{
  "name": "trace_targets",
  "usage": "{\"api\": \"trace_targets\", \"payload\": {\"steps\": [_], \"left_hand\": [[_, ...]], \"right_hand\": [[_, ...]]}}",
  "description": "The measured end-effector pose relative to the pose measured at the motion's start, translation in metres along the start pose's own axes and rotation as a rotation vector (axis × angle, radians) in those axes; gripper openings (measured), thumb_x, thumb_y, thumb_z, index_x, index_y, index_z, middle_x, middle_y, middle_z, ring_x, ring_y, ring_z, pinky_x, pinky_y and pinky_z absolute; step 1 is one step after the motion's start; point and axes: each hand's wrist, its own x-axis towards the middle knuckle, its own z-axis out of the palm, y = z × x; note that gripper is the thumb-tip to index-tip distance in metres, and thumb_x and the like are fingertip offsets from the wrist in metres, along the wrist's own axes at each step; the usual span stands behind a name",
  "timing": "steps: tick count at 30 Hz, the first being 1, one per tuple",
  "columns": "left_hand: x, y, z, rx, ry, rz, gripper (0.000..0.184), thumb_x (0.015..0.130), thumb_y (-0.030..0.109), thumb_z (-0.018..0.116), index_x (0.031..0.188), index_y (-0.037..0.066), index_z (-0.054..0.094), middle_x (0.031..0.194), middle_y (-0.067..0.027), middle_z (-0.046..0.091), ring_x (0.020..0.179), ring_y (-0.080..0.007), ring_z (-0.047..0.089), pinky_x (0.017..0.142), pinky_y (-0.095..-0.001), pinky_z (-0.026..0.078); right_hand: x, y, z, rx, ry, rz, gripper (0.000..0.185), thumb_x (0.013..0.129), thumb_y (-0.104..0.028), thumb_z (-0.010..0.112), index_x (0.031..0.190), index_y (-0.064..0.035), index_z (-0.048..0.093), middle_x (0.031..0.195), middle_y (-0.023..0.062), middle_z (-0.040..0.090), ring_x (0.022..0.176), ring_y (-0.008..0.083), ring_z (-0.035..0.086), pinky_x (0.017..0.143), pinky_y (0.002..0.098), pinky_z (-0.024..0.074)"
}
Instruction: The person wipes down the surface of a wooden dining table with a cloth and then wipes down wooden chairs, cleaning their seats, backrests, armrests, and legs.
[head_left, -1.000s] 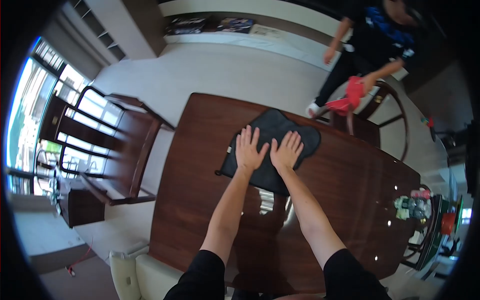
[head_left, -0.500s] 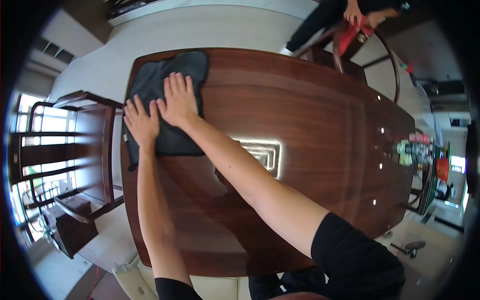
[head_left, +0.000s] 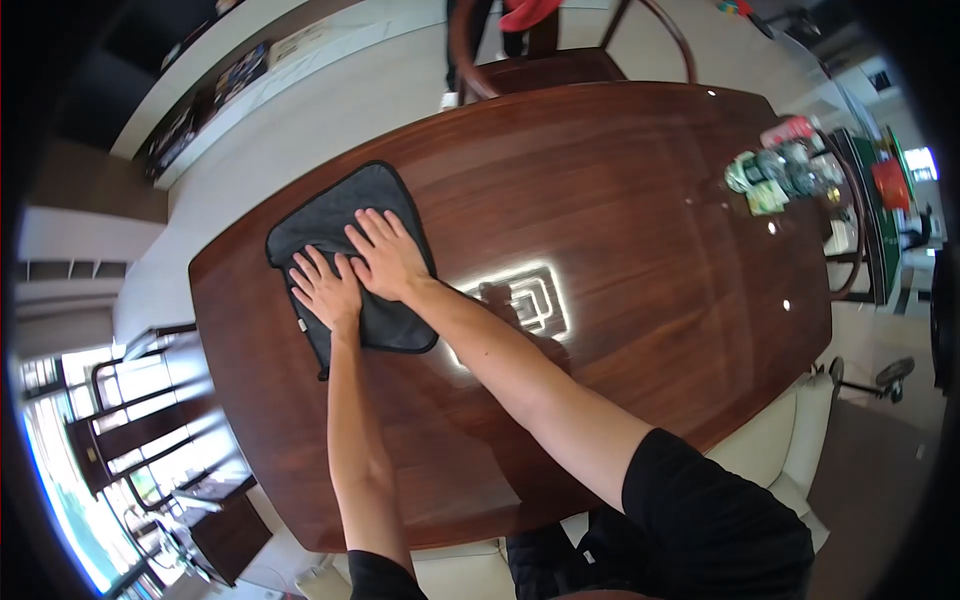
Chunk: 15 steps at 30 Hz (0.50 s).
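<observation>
1. The big table (head_left: 620, 230) is brown, smooth and shiny, and a square light shines back from its top.
2. Clear bottles (head_left: 800, 172) are close together at the right end.
3. A dark chair (head_left: 150, 430) is by the left end, another chair (head_left: 550, 72) is at the far side, and pale seats (head_left: 770, 450) are on the near side.
4. By the far chair there is something red (head_left: 527, 14) and a person's leg (head_left: 465, 50).
5. The black cloth (head_left: 335, 215) lies on the table, near the far edge, left of the middle.
6. The left hand (head_left: 328, 290) and right hand (head_left: 393, 262) press flat on it, side by side, fingers spread, not grabbing.
7. Half a second ago, the cloth was right at the left end; now it is farther in and looks less wavy.
</observation>
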Motion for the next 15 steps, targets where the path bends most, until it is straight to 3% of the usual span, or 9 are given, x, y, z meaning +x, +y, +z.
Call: {"api": "trace_targets", "payload": {"steps": [7, 15], "left_hand": [[-0.024, 0.228, 0.006, -0.064, -0.034, 0.249, 0.069, 0.101, 0.053, 0.036, 0.157, 0.012, 0.031, 0.163, -0.0142, 0.029, 0.149, -0.0397, 0.024, 0.120, -0.0550, 0.017], [-0.080, 0.404, -0.004, -0.090, -0.089, 0.442, 0.070, 0.102, 0.053, 0.034, 0.158, 0.012, 0.028, 0.164, -0.0130, 0.025, 0.151, -0.0392, 0.020, 0.122, -0.0527, 0.013]], "right_hand": [[-0.040, 0.178, -0.140, -0.157, 0.140, 0.164, 0.065, 0.088, -0.042, 0.062, 0.142, -0.0064, 0.053, 0.151, 0.0224, 0.044, 0.142, 0.0365, 0.037, 0.120, 0.0495, 0.0221], [-0.117, 0.304, -0.261, -0.235, 0.265, 0.365, 0.064, 0.090, -0.043, 0.060, 0.141, -0.0055, 0.054, 0.151, 0.0230, 0.043, 0.144, 0.0334, 0.035, 0.121, 0.0465, 0.0201]]}}
